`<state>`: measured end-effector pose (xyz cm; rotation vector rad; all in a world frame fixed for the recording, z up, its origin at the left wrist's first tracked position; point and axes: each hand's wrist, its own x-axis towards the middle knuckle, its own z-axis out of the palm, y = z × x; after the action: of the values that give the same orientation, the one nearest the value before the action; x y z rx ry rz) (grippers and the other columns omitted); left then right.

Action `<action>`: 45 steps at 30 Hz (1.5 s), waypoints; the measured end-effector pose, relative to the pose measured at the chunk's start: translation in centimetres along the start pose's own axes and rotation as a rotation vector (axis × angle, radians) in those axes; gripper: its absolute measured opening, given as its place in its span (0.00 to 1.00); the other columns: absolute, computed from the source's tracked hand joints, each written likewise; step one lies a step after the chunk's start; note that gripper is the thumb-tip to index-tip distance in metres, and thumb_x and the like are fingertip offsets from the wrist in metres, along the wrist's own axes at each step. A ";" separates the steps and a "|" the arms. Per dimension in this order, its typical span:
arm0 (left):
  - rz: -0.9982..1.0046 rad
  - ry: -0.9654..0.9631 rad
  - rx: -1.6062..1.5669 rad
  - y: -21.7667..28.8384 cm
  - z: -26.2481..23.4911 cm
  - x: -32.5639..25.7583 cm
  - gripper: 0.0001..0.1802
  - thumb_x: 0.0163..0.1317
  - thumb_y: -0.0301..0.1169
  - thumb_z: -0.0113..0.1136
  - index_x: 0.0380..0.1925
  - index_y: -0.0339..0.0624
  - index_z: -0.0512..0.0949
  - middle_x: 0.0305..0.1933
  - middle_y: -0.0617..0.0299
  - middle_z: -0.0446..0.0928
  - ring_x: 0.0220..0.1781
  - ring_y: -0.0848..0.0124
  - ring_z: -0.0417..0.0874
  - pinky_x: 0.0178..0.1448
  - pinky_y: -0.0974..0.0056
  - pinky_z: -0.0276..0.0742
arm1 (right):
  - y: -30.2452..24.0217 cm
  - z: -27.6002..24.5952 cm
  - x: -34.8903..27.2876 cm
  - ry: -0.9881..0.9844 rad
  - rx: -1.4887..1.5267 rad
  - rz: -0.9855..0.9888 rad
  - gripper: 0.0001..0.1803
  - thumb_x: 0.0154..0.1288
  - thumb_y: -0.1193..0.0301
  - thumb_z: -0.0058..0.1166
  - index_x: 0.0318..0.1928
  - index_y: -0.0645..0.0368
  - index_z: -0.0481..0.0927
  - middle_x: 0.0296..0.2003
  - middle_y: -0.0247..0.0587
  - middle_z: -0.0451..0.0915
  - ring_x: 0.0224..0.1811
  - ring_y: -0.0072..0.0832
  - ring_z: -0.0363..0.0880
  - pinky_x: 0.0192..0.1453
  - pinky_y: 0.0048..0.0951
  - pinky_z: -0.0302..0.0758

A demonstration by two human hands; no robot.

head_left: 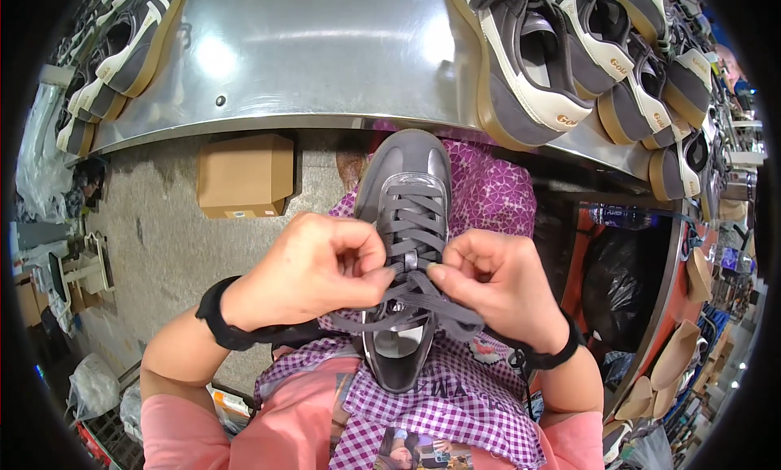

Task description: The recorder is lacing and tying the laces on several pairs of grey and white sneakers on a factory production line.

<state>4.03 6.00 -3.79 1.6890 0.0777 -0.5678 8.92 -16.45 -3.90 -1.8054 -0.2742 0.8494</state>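
A dark grey sneaker (412,162) rests on my lap, its toe pointing away from me and its heel close to my body. Flat grey laces (416,219) criss-cross up its front, with loose loops and ends bunched over the tongue. My left hand (305,262) pinches the lace at the left side of the top eyelets. Opposite it, my right hand (503,279) has thumb and forefinger closed on the lace at the right side. Fingertips of the two hands are close together but apart. The shoe's opening shows a pale insole.
Beyond the shoe runs a metal worktable (325,55). Grey-and-white sneakers (537,71) crowd its right end, and more sneakers (130,47) stand at the left. A cardboard box (244,177) sits on the floor. A black plastic bag (622,275) is under the table at right.
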 end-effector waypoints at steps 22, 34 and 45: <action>0.055 0.290 0.135 0.3 -1.2 -0.5 0.09 0.53 0.25 0.70 0.28 0.37 0.77 0.27 0.70 0.74 0.28 0.82 0.72 0.32 0.75 0.68 | 1.6 1.0 -1.5 0.146 0.419 0.062 0.05 0.62 0.77 0.61 0.32 0.63 0.78 0.24 0.22 0.72 0.25 0.08 0.65 0.28 0.14 0.62; -0.220 -0.319 -0.149 1.3 -2.7 1.5 0.07 0.49 0.19 0.64 0.22 0.38 0.74 0.24 0.72 0.72 0.26 0.84 0.69 0.29 0.75 0.65 | 0.9 0.2 -1.5 0.106 0.383 0.118 0.07 0.66 0.75 0.59 0.33 0.63 0.74 0.24 0.22 0.69 0.26 0.07 0.63 0.28 0.14 0.62; 0.424 0.248 0.601 1.3 -0.6 -1.3 0.19 0.37 0.37 0.80 0.23 0.43 0.78 0.25 0.64 0.69 0.25 0.71 0.73 0.28 0.68 0.68 | -1.9 0.1 -1.9 0.171 -0.636 -0.488 0.13 0.51 0.68 0.69 0.34 0.62 0.81 0.29 0.40 0.76 0.29 0.35 0.76 0.33 0.31 0.73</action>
<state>3.56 6.66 -2.04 2.2714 -0.2963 -0.0514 7.85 -16.68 -1.38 -2.2345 -0.9092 0.2631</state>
